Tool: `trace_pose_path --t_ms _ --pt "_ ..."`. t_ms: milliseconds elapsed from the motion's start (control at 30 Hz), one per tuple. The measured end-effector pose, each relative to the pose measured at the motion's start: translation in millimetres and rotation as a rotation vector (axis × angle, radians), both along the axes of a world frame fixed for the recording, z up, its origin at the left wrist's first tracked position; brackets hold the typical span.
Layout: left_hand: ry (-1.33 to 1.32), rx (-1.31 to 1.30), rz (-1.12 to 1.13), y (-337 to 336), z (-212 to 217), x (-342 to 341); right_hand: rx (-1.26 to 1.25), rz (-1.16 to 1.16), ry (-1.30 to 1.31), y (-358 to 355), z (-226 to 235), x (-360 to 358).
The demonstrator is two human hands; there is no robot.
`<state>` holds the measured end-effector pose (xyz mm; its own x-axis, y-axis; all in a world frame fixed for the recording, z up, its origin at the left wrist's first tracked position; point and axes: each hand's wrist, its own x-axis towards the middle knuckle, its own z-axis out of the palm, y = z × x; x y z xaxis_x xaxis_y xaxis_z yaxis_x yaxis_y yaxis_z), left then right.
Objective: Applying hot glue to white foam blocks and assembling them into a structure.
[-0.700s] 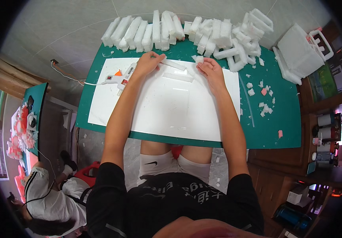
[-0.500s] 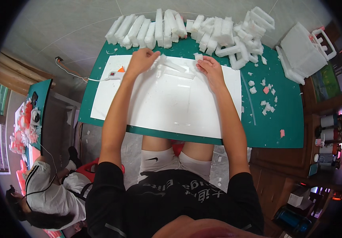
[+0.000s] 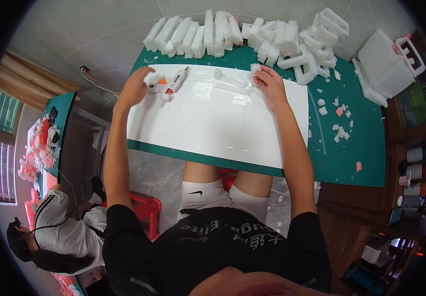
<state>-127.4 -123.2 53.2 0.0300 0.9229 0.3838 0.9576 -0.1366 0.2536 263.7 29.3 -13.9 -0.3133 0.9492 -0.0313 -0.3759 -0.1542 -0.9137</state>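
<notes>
My right hand (image 3: pixel 272 86) pinches a small white foam piece (image 3: pixel 256 68) over the far right part of a white board (image 3: pixel 208 128). Left of it, thin white foam strips (image 3: pixel 232 89) lie on the board. My left hand (image 3: pixel 134 88) hovers at the board's far left corner, beside the handle of a white glue gun (image 3: pixel 177 83) lying on its side with an orange trigger. Something whitish shows at the left fingertips. The fingers are curled and partly hidden, so I cannot tell whether they hold anything.
White foam bars (image 3: pixel 178 37) stand in a row along the back of the green table (image 3: pixel 356 138), beside stacked foam frames (image 3: pixel 304 64). Foam scraps (image 3: pixel 339 132) are scattered at right, near a big foam block (image 3: pixel 385 61). A person (image 3: pixel 64 232) sits at far left by a red stool (image 3: pixel 146 209).
My left hand has moved left, away from the foam strips to the glue gun's handle end, uncovering the gun. My right hand still pinches the foam piece. The whole view has shifted slightly.
</notes>
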Motion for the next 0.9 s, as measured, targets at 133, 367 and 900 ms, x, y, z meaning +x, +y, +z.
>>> trace_pose_path --t_ms 133,367,900 --pt "-0.083 -0.281 -0.009 -8 -25 -2 -0.083 0.087 0.217 -1 5 3" --pt "0.089 -0.248 -0.031 -4 -26 22 -0.162 0.201 0.332 -2 5 8" --pt "-0.172 0.016 -0.302 -18 -4 133 -0.061 0.425 0.129 -21 18 -6"
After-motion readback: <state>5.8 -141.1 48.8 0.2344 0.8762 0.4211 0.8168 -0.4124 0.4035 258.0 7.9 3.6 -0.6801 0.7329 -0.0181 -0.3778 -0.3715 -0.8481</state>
